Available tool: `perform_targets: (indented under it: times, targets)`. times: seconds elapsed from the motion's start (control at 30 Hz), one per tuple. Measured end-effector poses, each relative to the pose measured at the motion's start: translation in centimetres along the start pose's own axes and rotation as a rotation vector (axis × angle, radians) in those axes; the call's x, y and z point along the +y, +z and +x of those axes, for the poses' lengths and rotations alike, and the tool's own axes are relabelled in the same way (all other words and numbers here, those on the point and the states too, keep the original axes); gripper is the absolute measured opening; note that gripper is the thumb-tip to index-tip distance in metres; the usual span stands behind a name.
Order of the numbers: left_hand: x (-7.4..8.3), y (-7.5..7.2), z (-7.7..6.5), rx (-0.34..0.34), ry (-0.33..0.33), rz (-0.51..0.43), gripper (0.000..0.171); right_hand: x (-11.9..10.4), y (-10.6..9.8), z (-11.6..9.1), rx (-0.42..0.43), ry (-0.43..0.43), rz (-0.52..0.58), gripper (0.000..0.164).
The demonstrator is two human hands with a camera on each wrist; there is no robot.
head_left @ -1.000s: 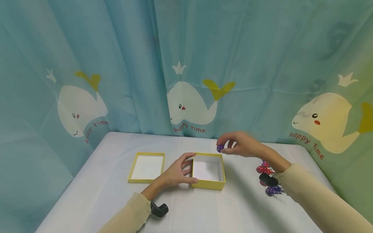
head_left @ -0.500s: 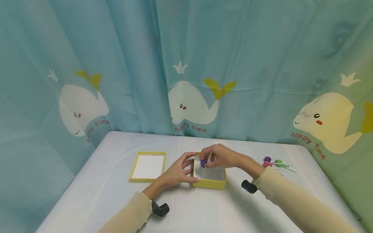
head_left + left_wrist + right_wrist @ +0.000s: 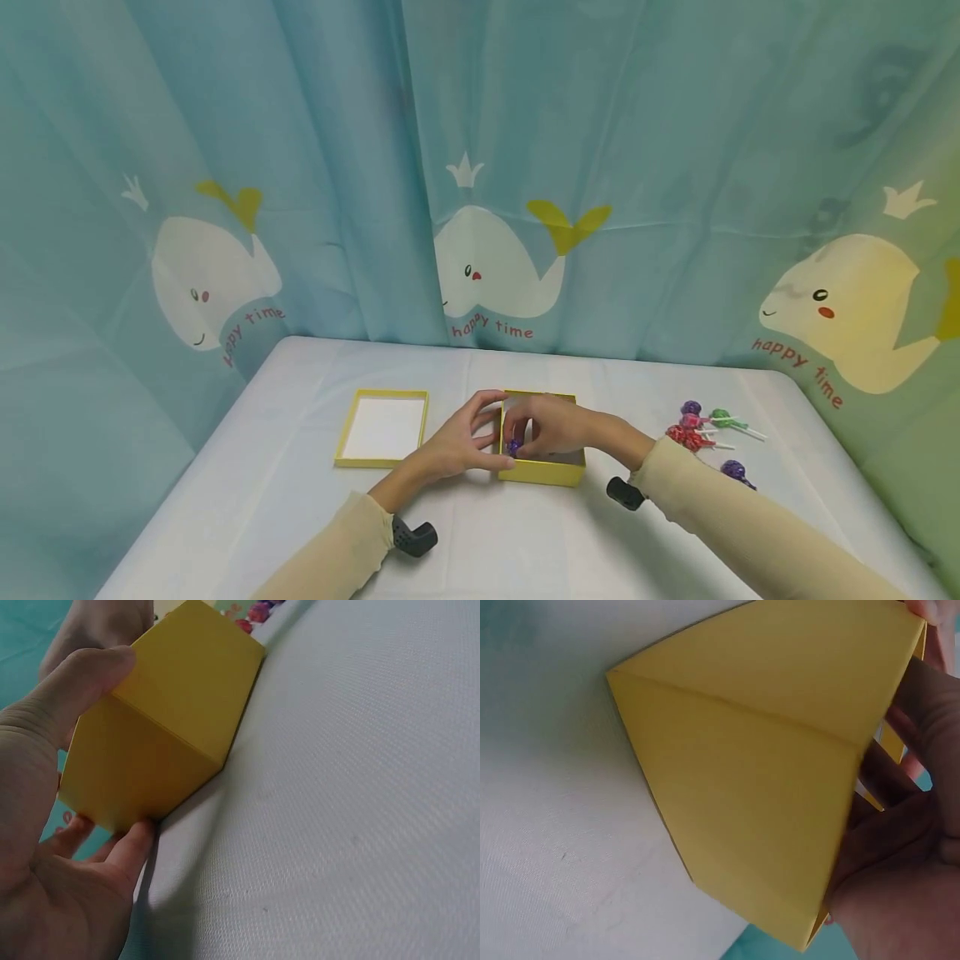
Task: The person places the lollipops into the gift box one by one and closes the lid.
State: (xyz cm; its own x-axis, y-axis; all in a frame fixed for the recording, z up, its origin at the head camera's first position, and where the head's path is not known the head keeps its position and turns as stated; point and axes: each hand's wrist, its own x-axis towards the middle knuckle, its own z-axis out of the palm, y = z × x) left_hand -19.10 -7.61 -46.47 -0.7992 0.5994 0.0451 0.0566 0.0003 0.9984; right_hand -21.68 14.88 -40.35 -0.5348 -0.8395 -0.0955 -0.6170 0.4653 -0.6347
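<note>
A yellow box with a white inside stands on the table, its top uncovered. My left hand holds the box at its left end, thumb at the near corner and fingers at the far side; the left wrist view shows the thumb on the box's upper edge. Inside the box, near its left end, my right hand pinches a purple-wrapped lollipop. Its stick is hidden by the hand. In the right wrist view the box wall covers the fingertips and the lollipop.
Left of the box lies a shallow yellow-rimmed lid, white inside. On the right of the table are several wrapped lollipops: purple, green, red, and another purple one partly behind the right sleeve. A curtain hangs behind the table.
My right hand has carried the purple lollipop from beyond the box's far right corner leftward and down into the box. The left hand stays on the box. More lollipops at the right are now uncovered.
</note>
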Motion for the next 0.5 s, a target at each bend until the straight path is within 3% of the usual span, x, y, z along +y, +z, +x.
perform_targets:
  times: [0.5]
  targets:
    - [0.17, 0.03, -0.11, 0.007, 0.003, -0.003, 0.091, -0.50, 0.83, 0.16, -0.022, 0.077, -0.025, 0.012]
